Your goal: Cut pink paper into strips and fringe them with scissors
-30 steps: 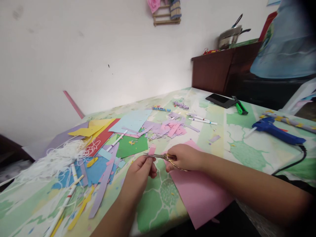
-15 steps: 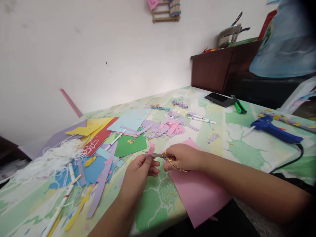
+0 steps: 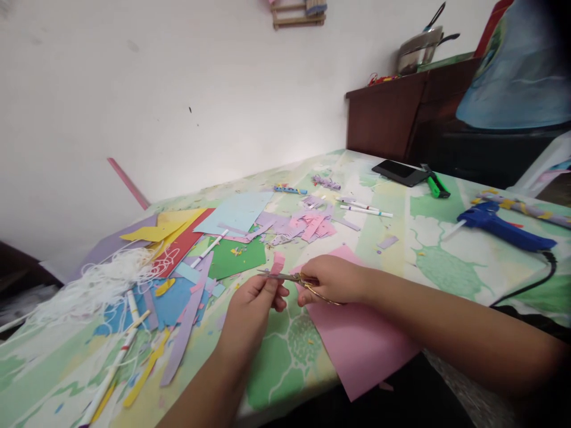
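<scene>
Between the thumb and fingers of my left hand [image 3: 257,300] is a small pink paper strip [image 3: 279,262], its upper end sticking up past the fingertips. My right hand [image 3: 329,278] grips a pair of scissors [image 3: 285,276] with gold-coloured handles. Their blades point left and lie across the strip, just above my left fingertips. Whether the blades are fully closed is too small to tell. Beneath my right hand and forearm a pink paper sheet [image 3: 357,351] rests at the table's front edge, one corner hanging over it.
Left lie a tangle of white string [image 3: 111,279], coloured sheets and a purple strip [image 3: 187,333]. Pink and purple scraps [image 3: 312,226] are heaped mid-table. A blue glue gun [image 3: 508,229], a green cutter [image 3: 437,185] and a black phone-like slab [image 3: 399,172] are at the right.
The view has shifted slightly. Both hands stay in nearly the same place, with the scissor blades still across the pink strip, which now leans a little more to the right.
</scene>
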A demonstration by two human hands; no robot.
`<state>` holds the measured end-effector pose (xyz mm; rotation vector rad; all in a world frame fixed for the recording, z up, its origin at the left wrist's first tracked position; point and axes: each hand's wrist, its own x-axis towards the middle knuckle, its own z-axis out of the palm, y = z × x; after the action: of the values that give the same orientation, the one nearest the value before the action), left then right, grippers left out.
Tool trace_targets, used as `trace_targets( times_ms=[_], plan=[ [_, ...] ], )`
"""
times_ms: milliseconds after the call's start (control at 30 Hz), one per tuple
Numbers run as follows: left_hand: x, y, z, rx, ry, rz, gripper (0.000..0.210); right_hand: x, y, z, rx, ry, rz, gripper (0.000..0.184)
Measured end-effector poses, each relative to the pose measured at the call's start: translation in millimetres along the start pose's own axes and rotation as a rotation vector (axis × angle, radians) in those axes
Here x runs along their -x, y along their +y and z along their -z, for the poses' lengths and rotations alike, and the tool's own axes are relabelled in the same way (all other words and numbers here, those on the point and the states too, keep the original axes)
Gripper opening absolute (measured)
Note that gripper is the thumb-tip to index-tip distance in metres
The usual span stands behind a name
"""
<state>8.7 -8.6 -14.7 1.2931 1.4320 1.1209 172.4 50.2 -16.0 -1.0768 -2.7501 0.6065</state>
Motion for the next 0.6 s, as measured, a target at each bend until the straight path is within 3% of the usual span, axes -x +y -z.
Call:
trace_targets(
  times_ms=[600],
  plan=[
    [0.3,2.9,1.7,0.103,-0.017,0.085,0.018,-1.1,2.2,-1.2,0.010,0.034,-0.041,0.053]
  ],
)
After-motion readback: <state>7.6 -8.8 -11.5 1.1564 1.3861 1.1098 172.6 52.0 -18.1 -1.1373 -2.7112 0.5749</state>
